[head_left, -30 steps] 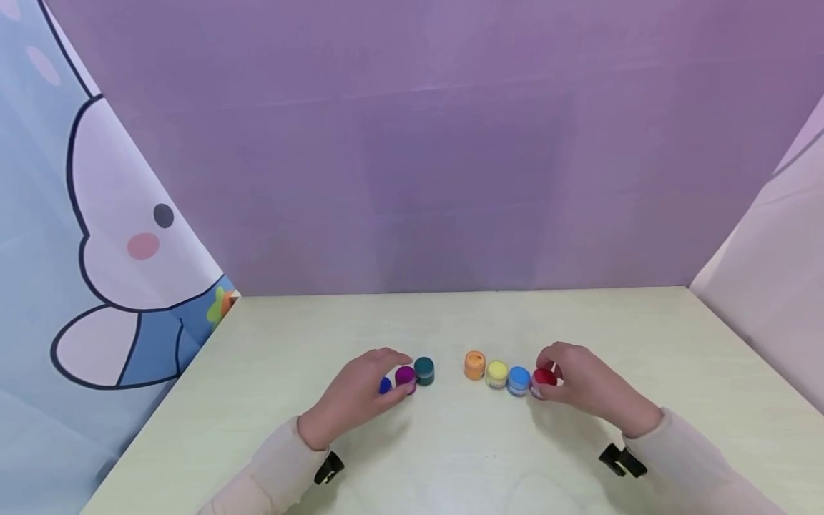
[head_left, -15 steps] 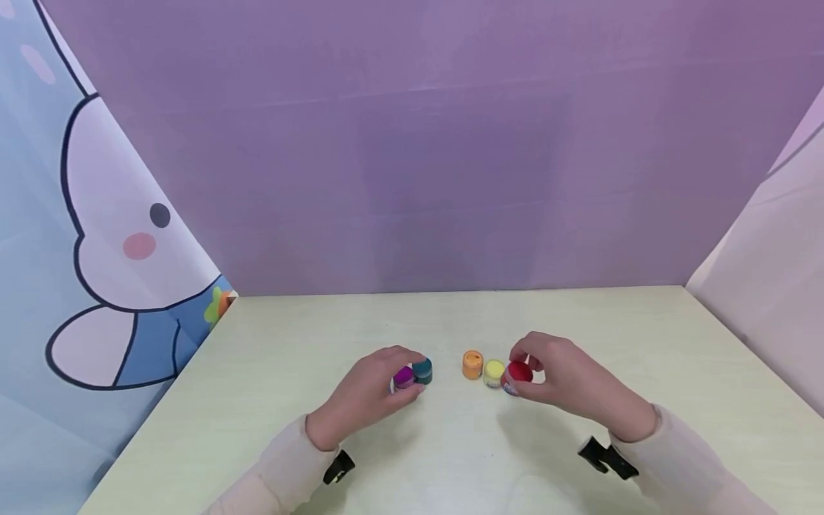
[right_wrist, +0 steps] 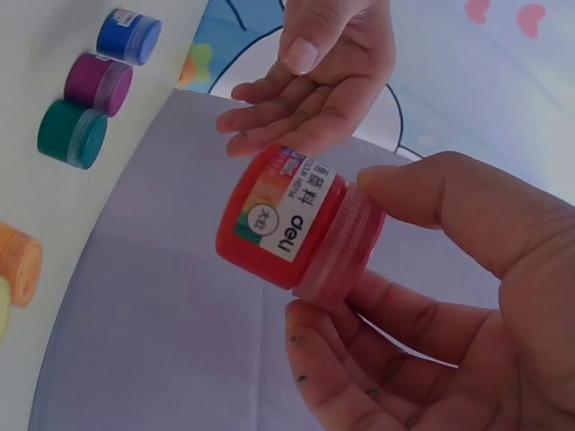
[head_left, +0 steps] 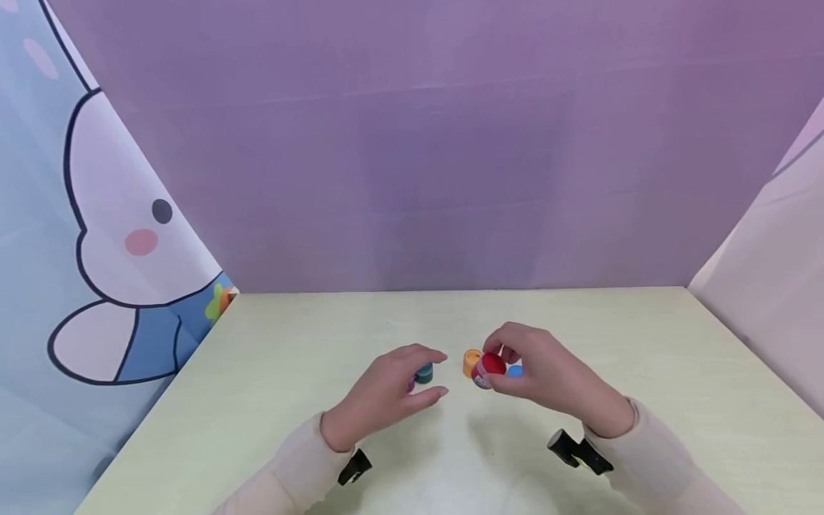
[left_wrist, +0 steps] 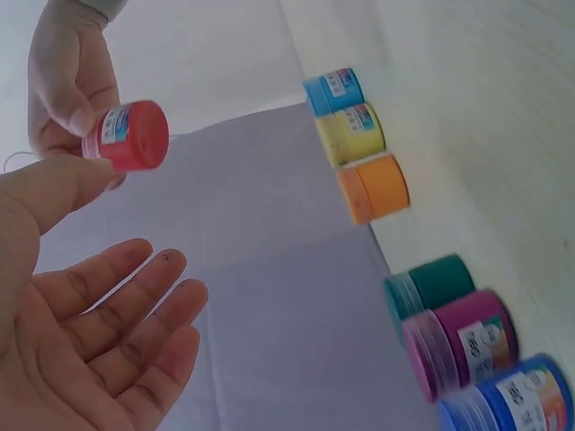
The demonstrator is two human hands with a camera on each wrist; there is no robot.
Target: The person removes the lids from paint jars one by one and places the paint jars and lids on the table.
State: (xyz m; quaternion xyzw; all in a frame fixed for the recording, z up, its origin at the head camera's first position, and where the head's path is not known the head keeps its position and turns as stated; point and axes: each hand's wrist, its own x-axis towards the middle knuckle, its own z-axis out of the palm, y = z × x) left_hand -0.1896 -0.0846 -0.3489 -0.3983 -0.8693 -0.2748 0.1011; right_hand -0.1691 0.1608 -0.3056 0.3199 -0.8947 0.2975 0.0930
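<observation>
My right hand pinches a red paint jar by its ribbed lid between thumb and fingers, and holds it up above the table. The jar's label with printed "deli" faces the right wrist camera. Opposite it, my left hand has its fingers spread and thumb apart, with nothing between them. In the left wrist view the red jar is close to the left thumb tip. Behind the left hand stand a green jar, a purple jar and a dark blue jar in a row.
An orange jar, a yellow jar and a light blue jar stand in a second row on the pale table. A purple cloth hangs behind the table, and a cartoon-printed cloth on the left.
My right hand has lifted the red jar from the end of its row and carried it leftward over the others. My left hand has moved right, past the purple and green jars.
</observation>
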